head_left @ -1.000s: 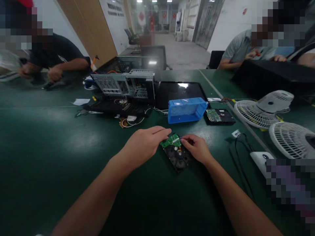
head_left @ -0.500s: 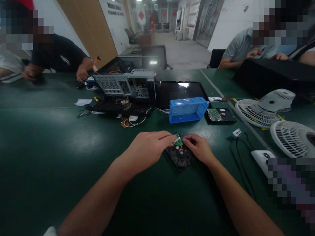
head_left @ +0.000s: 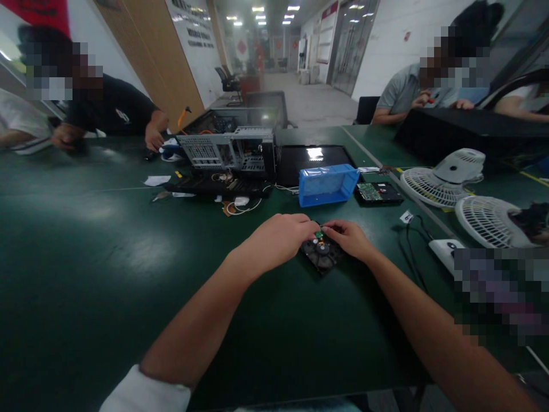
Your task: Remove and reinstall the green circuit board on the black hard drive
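Note:
A dark hard drive [head_left: 323,260] lies turned cornerwise on the green table, its round spindle part facing up. At its far end is a small green circuit board [head_left: 319,234], mostly covered by fingers. From the left, my left hand [head_left: 289,237] pinches the board's left edge between thumb and fingers. My right hand [head_left: 349,240] has its thumb and fingers closed at the board's right edge, beside the drive. Whether the board rests flat on the drive or is tilted is hidden.
Beyond my hands stands a blue plastic bin [head_left: 328,186], with another hard drive [head_left: 377,193] to its right. An open computer case [head_left: 227,151] is at the back left. White fans [head_left: 489,220] and a power strip [head_left: 446,252] lie right. Two people sit across the table.
My view has tilted, bringing my sleeve and the table's near edge into sight. Less of the green board shows between my fingers, and more of the drive's spindle is visible.

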`<state>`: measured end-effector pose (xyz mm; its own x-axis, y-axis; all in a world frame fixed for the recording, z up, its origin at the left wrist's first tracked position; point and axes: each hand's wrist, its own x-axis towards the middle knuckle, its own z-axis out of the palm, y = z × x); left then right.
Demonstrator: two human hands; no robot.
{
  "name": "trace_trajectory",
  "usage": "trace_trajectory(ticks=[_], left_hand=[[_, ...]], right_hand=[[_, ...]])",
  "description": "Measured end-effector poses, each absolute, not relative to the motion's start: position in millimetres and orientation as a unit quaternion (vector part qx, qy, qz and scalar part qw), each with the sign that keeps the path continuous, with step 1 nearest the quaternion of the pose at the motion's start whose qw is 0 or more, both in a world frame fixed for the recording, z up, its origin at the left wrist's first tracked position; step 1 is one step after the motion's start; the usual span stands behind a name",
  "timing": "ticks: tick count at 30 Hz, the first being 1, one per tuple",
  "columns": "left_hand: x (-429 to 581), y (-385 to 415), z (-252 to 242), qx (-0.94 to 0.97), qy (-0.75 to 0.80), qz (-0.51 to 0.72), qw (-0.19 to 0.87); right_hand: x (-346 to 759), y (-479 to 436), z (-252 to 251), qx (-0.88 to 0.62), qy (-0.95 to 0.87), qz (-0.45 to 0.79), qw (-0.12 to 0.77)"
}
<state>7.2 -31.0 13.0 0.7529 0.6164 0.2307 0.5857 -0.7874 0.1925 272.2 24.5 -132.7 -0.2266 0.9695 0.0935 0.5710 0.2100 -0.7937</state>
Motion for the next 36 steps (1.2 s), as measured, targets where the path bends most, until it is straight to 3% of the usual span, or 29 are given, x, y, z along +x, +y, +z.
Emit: trace_trajectory(ticks=[13, 25, 36], left_hand=[[2, -12, 15, 0.883, 0.411, 0.224, 0.023], [1, -2, 23, 0.88, 0.436, 0.188, 0.021], [1, -2, 21, 0.884, 0.426, 0.189, 0.041]], right_hand=[[271, 40, -125, -0.55, -0.668, 0.41, 0.29], [278, 65, -101, -0.538, -0.62, 0.547, 0.164], [275, 55, -112, -0.541, -0.649, 0.495, 0.205]])
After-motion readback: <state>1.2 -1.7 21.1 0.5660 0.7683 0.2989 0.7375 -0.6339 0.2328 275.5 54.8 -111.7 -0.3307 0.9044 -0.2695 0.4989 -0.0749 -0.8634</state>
